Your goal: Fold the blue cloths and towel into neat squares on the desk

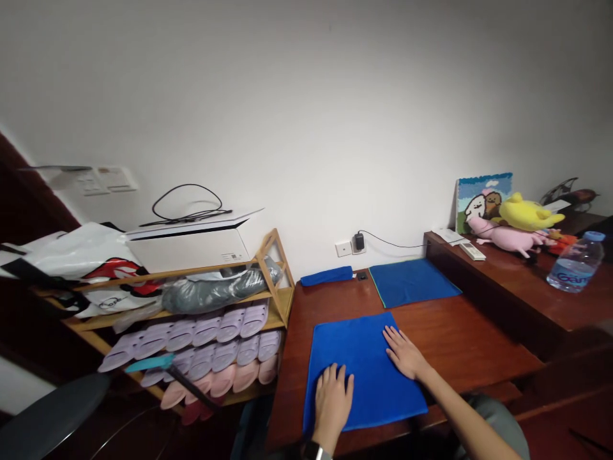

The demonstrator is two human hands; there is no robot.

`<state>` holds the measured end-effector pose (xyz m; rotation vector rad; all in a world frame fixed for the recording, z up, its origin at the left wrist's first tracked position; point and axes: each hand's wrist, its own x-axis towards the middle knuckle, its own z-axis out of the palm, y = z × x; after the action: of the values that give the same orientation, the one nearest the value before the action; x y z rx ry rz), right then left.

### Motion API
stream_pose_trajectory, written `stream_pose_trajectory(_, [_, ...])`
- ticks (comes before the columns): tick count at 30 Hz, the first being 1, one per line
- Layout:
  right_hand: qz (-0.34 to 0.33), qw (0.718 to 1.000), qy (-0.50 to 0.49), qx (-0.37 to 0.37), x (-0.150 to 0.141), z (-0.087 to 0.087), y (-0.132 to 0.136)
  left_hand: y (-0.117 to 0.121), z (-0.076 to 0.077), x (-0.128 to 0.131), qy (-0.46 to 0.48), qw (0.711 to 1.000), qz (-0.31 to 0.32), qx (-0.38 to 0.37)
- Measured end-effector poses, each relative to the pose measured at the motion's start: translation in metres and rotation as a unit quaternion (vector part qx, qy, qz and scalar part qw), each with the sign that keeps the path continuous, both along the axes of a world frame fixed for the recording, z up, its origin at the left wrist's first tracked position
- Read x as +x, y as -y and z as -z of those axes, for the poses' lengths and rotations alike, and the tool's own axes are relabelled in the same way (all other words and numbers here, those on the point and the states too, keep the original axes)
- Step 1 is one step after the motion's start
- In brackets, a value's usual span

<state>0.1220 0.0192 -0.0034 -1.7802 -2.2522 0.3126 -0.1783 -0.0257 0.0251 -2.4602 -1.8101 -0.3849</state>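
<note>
A blue cloth (359,358) lies spread flat on the dark wooden table (460,338) in front of me. My left hand (332,399) rests flat on its near left part, fingers stretched out. My right hand (405,352) lies flat on the cloth's right edge, fingers spread. Neither hand holds anything. A second blue cloth (412,281) lies flat farther back on the table. A rolled blue cloth (326,276) sits by the wall at the table's back left.
A wooden rack (275,281) of purple and pink slippers stands left of the table, with a white box (191,246) on top. A raised ledge at right carries plush toys (514,223), a remote (472,250) and a water bottle (575,263). A charger (359,241) is plugged into the wall.
</note>
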Motion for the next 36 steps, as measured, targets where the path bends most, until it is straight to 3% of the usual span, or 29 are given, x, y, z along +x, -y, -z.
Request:
stream_pose_trajectory(3, [0.065,0.998,0.006,0.014,0.001,0.012,0.01,-0.03,-0.007,-0.015,0.014,0.997,0.071,0.005])
stream_pose_trajectory(7, [0.09,0.996,0.025,-0.001,0.005,0.018,0.013,-0.052,0.009,-0.024,0.0,0.997,0.07,-0.039])
stream_pose_trajectory(11, [0.124,0.992,0.026,-0.023,-0.001,0.004,-0.001,-0.05,0.022,-0.024,-0.005,0.998,0.055,-0.04])
stream_pose_trajectory(16, [0.152,0.988,0.021,-0.026,-0.017,-0.018,-0.037,-0.047,0.016,-0.02,-0.015,0.998,0.049,-0.043])
stream_pose_trajectory(20, [0.159,0.986,0.024,-0.046,-0.015,-0.013,-0.052,-0.039,0.017,-0.018,-0.019,0.999,0.03,-0.038])
stream_pose_trajectory(25, [0.16,0.986,0.026,-0.033,-0.013,-0.004,-0.05,-0.033,0.022,-0.016,-0.018,0.999,0.005,-0.029])
stream_pose_trajectory(28, [0.16,0.986,0.027,-0.037,-0.015,-0.006,-0.05,-0.049,0.011,0.007,-0.005,1.0,0.028,0.003])
stream_pose_trajectory(32, [0.158,0.986,0.025,-0.042,-0.014,-0.007,-0.051,-0.088,-0.004,0.078,0.02,0.991,0.132,-0.002])
stream_pose_trajectory(36, [0.131,0.99,0.029,-0.039,-0.009,-0.003,-0.052,-0.118,0.005,0.137,0.022,0.98,0.184,-0.075])
